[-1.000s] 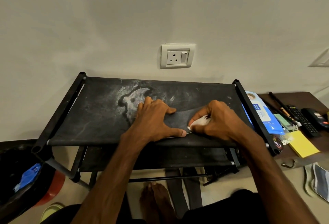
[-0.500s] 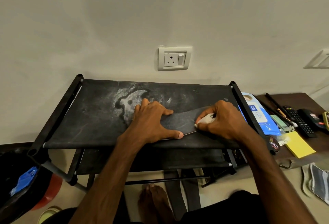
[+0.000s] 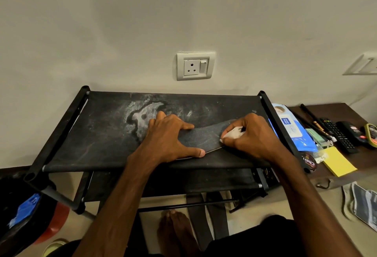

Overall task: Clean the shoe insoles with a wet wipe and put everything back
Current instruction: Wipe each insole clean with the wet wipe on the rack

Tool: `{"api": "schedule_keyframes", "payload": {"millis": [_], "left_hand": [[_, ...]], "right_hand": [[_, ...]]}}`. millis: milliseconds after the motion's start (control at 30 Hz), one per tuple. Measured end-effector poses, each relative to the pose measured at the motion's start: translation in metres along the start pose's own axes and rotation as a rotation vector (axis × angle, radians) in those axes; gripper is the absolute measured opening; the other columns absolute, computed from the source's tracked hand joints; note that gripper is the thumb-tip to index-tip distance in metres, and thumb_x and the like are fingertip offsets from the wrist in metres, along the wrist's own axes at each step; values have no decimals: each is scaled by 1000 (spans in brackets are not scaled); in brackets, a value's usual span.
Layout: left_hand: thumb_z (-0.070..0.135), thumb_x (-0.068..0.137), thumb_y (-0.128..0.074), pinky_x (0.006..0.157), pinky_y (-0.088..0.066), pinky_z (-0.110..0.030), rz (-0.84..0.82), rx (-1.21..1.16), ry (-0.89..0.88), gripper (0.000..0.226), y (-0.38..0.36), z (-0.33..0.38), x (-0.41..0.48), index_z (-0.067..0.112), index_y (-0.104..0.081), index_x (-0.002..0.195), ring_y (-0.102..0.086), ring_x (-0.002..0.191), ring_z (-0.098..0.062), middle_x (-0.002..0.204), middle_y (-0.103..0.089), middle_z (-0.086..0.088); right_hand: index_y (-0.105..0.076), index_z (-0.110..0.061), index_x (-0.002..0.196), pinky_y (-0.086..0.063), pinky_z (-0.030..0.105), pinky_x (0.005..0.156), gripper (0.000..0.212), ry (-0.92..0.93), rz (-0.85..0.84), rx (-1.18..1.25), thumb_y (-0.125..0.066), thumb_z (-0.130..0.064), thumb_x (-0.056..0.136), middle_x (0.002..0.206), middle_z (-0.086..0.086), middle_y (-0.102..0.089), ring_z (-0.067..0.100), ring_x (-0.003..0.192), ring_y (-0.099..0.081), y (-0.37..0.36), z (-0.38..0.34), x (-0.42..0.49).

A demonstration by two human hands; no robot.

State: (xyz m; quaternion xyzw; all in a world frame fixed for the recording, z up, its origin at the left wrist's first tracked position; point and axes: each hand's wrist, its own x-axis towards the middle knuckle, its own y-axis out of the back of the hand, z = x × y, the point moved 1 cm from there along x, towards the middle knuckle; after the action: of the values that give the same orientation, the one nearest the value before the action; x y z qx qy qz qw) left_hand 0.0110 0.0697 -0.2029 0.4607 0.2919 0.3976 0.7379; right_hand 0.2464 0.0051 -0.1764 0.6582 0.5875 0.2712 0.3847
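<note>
Dark grey and thin, the insole lies flat on the top fabric shelf of a black shoe rack, toward its front right part. The left hand is spread open over one end, fingers splayed and pressing it down, gripping nothing. The right hand is clenched around a crumpled white wet wipe, which touches the other end of the insole. A pale edge of the insole lifts slightly by the left thumb.

By the look of it, the step in hand is the wiping itself, with one hand as a clamp and the other scrubbing. The next move calls for drawing the wipe along the length toward the pinned end, keeping downward pressure so the thin piece neither slides nor buckles on the slack fabric.

Just beside the rack on the right, a blue wipes pack leans at the edge of a brown counter that also carries a yellow notepad and a remote. Whether a second insole waits anywhere cannot be told.
</note>
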Motion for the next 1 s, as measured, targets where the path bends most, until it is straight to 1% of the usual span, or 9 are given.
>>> {"api": "schedule_keyframes", "payload": {"millis": [67, 167, 333, 500, 633, 700, 767, 833, 1000], "left_hand": [[88, 58, -66, 101, -28, -37, -6, -6, -9, 91, 1, -1, 0, 44, -56, 137, -34, 121, -17, 131, -53, 11], [88, 56, -67, 100, -27, -37, -1, -4, -14, 91, 3, -3, 0, 44, -57, 135, -33, 119, -17, 127, -54, 11], [86, 57, -69, 105, -27, -41, -18, 43, 10, 90, 14, -7, -3, 43, -58, 135, -33, 124, -20, 130, -54, 9], [86, 57, -69, 106, -26, -41, -56, 89, 18, 94, 22, -12, -7, 41, -55, 138, -30, 128, -20, 134, -51, 8], [99, 46, -48, 109, -27, -42, -29, 79, -20, 116, 16, -4, -5, 41, -43, 146, -29, 129, -18, 144, -44, 10], [97, 53, -54, 108, -31, -41, 11, 56, -58, 108, 11, 3, -2, 41, -44, 145, -31, 125, -16, 143, -46, 11], [88, 64, -62, 105, -33, -41, 37, 58, -89, 92, 6, 7, 0, 41, -48, 142, -32, 123, -16, 141, -48, 13], [83, 69, -63, 104, -34, -41, 42, 74, -102, 83, 2, 9, 2, 41, -51, 140, -32, 123, -16, 140, -50, 13], [83, 70, -63, 102, -34, -40, 35, 73, -90, 83, -2, 6, 3, 41, -52, 140, -33, 120, -18, 134, -53, 11]], "right_hand": [[-80, -31, 74, -63, 33, 72, 4, 41, 65, 59, -84, -34, 75, 72, -17, -75, 1, 73, -70, -1, -1, -2], [-80, -30, 73, -62, 32, 68, 4, 94, 102, 100, -81, -30, 76, 70, -17, -74, 0, 70, -70, -6, -7, -3], [-80, -29, 76, -64, 34, 68, 4, 110, 59, 108, -79, -29, 79, 72, -16, -74, 1, 70, -71, -10, -8, -2], [-80, -27, 77, -64, 35, 69, 4, 139, 35, 115, -79, -27, 80, 73, -13, -75, 2, 70, -71, -13, -9, 0], [-80, -28, 77, -61, 26, 69, 4, 170, 54, 138, -80, -28, 81, 78, -13, -76, 1, 74, -71, -15, -10, 0], [-81, -29, 77, -57, 18, 67, 4, 187, 63, 131, -81, -28, 81, 80, -14, -76, -1, 77, -70, -15, -10, 0], [-81, -29, 79, -53, 13, 65, 3, 194, 59, 129, -81, -28, 81, 82, -14, -76, -1, 78, -69, -15, -10, 0], [-81, -29, 79, -53, 13, 66, 3, 203, 66, 123, -81, -29, 81, 82, -13, -76, -1, 78, -69, -16, -11, 0], [-81, -32, 80, -58, 22, 71, 2, 201, 68, 112, -80, -32, 82, 81, -15, -76, -1, 78, -69, -18, -10, 1]]}}
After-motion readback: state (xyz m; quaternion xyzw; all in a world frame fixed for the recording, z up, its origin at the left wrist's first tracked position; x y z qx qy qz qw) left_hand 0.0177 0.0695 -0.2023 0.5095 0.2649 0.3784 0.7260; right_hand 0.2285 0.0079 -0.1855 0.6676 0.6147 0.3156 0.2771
